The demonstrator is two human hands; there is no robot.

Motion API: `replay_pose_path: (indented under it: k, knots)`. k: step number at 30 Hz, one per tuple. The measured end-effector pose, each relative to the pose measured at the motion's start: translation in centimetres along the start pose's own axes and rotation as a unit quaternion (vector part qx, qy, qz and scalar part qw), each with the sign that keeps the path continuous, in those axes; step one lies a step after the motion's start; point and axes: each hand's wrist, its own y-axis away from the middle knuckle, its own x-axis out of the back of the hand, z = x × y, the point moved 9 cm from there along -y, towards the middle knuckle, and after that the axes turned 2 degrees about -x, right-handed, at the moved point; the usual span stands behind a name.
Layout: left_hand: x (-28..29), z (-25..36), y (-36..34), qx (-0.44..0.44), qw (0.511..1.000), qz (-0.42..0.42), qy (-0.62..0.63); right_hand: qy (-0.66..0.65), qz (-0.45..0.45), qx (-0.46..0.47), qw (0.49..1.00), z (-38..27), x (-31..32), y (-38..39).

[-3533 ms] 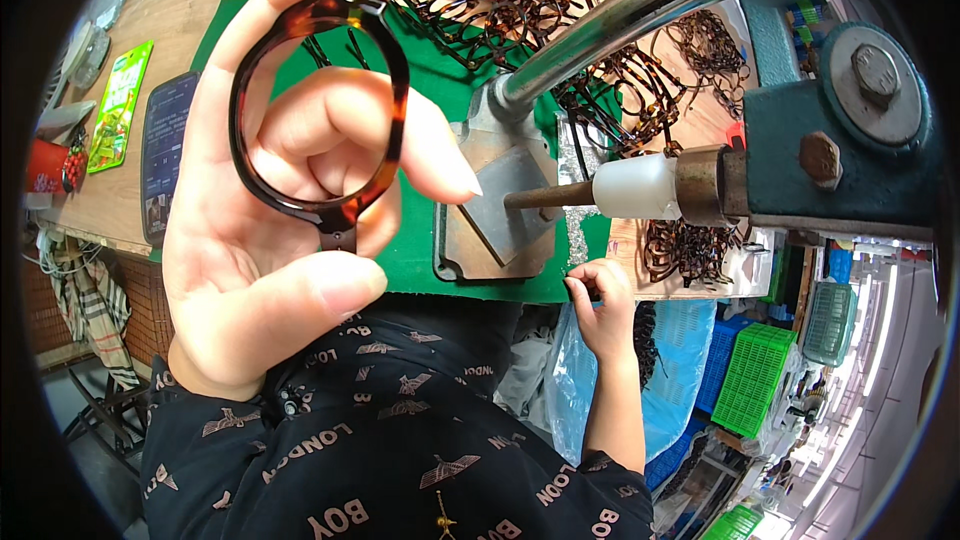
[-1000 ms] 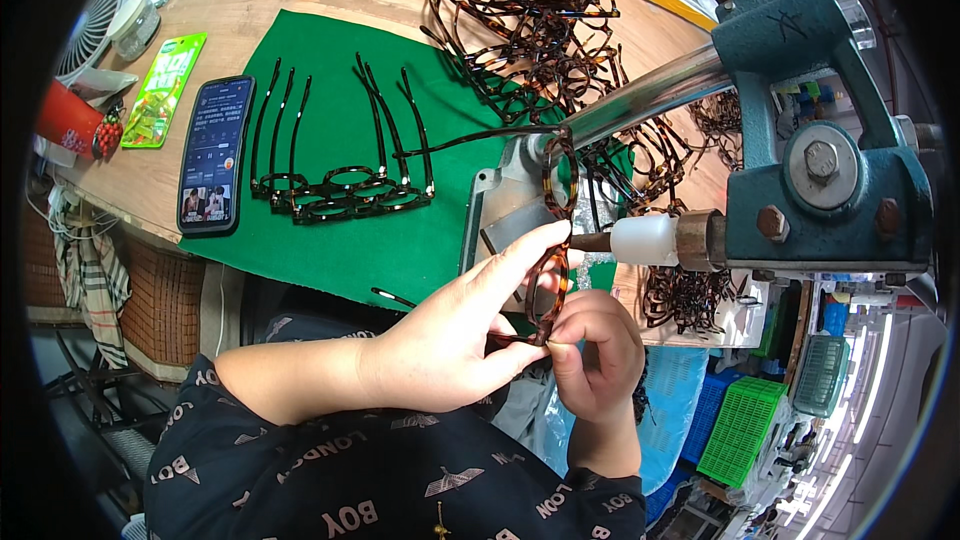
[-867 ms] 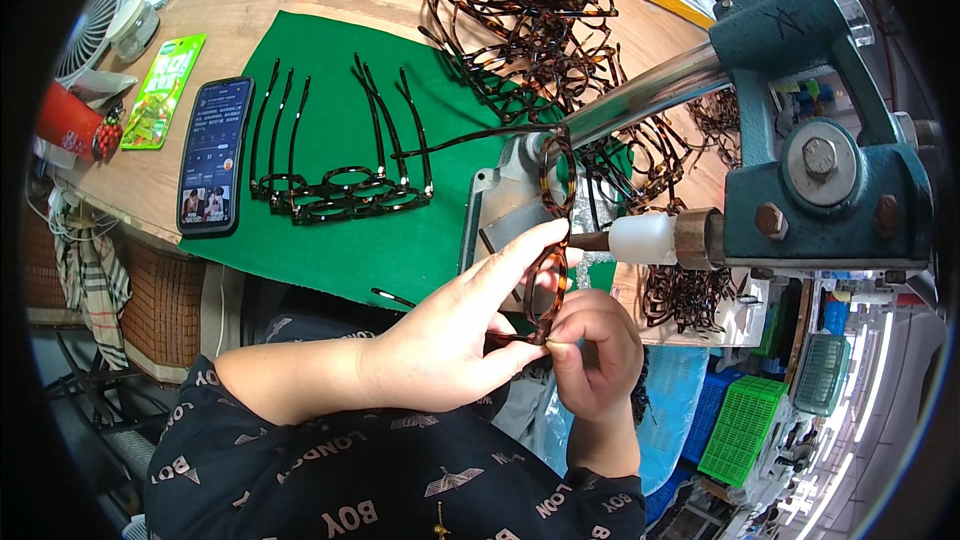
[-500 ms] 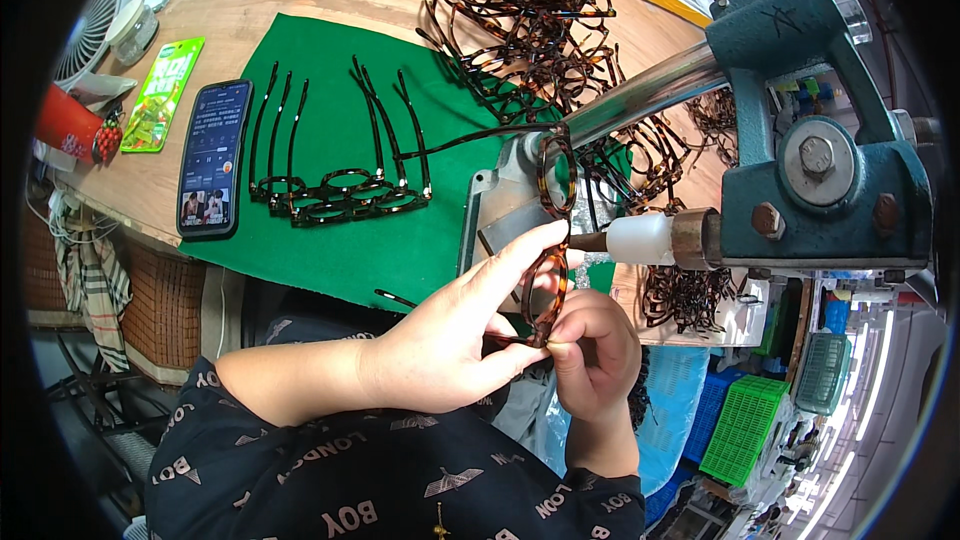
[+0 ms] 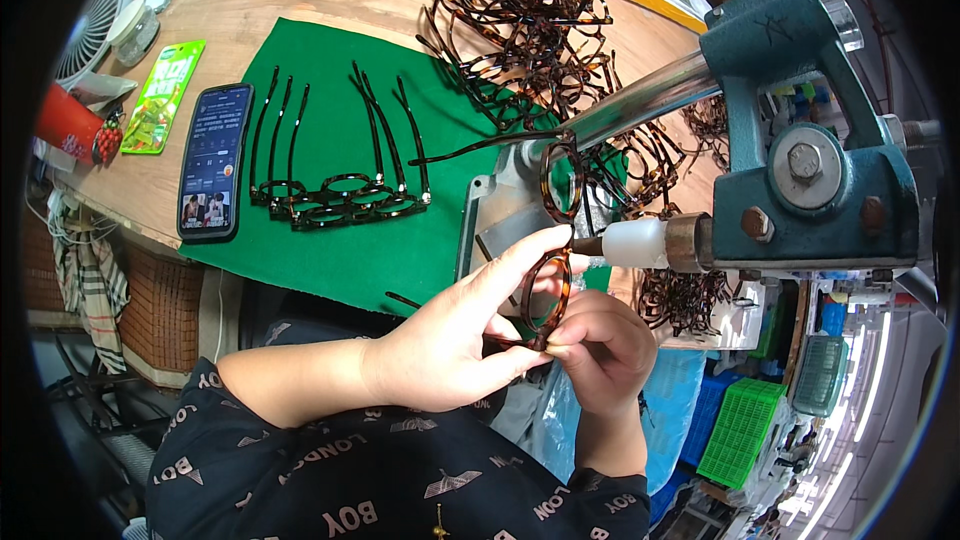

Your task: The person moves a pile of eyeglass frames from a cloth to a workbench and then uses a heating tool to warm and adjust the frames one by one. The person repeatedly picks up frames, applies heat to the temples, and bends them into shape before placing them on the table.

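Tortoiseshell spectacle frame [image 5: 568,275] stands on end between my two hands, in front of the metal base plate [image 5: 502,202] and just beside the white plastic sleeve [image 5: 635,243] of the teal press [image 5: 745,180]; my left hand [image 5: 450,335] has it pinched along the front, index finger up near the bridge and thumb down by the lower hinge corner; my right hand [image 5: 605,345] is closed in a small pinch at that same corner, fingertips near my left thumb; what they press there is too small to tell. I judge this piece to be midway through its handling; the ranked frames [image 5: 345,208] on the green cloth [image 5: 310,268], arms pointing away from me, look set apart as done, though I cannot be sure; the tangled heap [image 5: 540,40] beyond seems the larger share left. Between my fingers the rims are glossy and round, mottled amber and dark brown, with one slim arm reaching left over the matt, felt-like cloth; the press is painted metal with a polished steel column [image 5: 640,100], its sleeve smooth and cylindrical, its rod [image 5: 590,245] dull brown.
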Motion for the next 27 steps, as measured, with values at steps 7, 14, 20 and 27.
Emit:
replay_pose_path:
  k: [7, 14, 20, 27]
  knots:
    - [0.0, 0.4, 0.0, -0.011, 0.999, -0.009, -0.037, -0.223, 0.016, -0.160, 0.962, 2.6, -0.7, 0.8]
    - [-0.7, 2.0, -0.7, -0.075, 0.997, 0.018, 0.015, -0.323, 0.049, -0.129, 0.936, 2.1, -0.5, 0.6]
    - [-1.6, 2.2, -2.8, -0.122, 0.986, 0.064, 0.098, -0.237, 0.136, -0.019, 0.962, 0.5, 2.2, 0.3]
    - [-1.9, 2.1, -5.1, -0.148, 0.982, 0.090, 0.068, -0.064, 0.237, 0.088, 0.965, -3.9, 7.9, 0.6]
